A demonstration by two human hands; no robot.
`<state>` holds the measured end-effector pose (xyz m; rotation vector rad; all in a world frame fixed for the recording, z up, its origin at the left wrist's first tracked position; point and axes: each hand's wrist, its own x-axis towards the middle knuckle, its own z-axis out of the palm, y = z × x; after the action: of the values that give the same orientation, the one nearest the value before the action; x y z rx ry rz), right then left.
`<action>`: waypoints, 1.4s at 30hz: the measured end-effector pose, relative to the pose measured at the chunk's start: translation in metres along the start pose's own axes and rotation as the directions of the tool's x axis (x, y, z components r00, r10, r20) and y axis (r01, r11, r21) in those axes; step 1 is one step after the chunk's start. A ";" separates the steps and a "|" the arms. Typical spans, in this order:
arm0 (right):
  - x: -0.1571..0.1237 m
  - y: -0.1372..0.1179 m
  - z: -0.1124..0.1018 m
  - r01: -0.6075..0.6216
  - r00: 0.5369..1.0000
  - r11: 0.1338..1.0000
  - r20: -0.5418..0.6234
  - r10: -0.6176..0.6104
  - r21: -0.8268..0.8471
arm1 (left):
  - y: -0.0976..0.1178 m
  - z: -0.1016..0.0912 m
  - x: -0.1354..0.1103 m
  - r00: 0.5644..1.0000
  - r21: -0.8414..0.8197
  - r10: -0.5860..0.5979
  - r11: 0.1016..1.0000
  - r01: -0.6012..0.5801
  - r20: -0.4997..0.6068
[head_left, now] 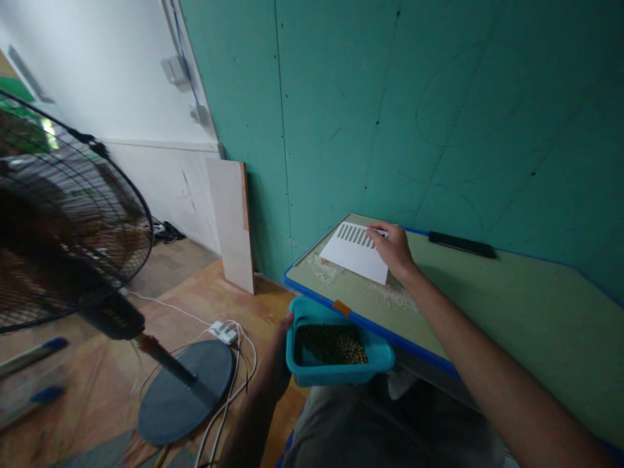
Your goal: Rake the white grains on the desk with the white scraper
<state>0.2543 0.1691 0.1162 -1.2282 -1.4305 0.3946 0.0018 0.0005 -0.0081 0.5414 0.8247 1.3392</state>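
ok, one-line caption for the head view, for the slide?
Left hand holds a teal tub of beans at the table edge; right hand rests on a white slotted card among scattered grains.

Bare hands (394, 250), unsleeved forearms (487, 364) (grey trousers (370, 426))

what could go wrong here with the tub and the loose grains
1. The left hand grips the tub by one end only, below the table edge; it might tip and spill its beans.
2. Loose grains lie beside the card under the right hand; some may miss the tub and hit the floor.
3. The fan nearby could scatter them.
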 end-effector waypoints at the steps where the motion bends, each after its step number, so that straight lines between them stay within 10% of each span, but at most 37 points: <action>1: 0.000 0.000 0.000 0.002 1.000 1.000 -0.019 -0.002 -0.009 | 0.000 0.000 0.000 1.000 -0.003 0.015 1.000 -0.015 -0.017; 42: -0.004 -0.016 -0.001 -0.042 0.986 0.997 0.164 0.029 0.072 | 0.022 0.000 -0.001 0.999 0.029 0.026 0.999 -0.025 -0.026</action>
<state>0.2474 0.1589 0.1268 -1.1832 -1.5200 0.5802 -0.0119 0.0035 0.0085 0.5592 0.8621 1.3622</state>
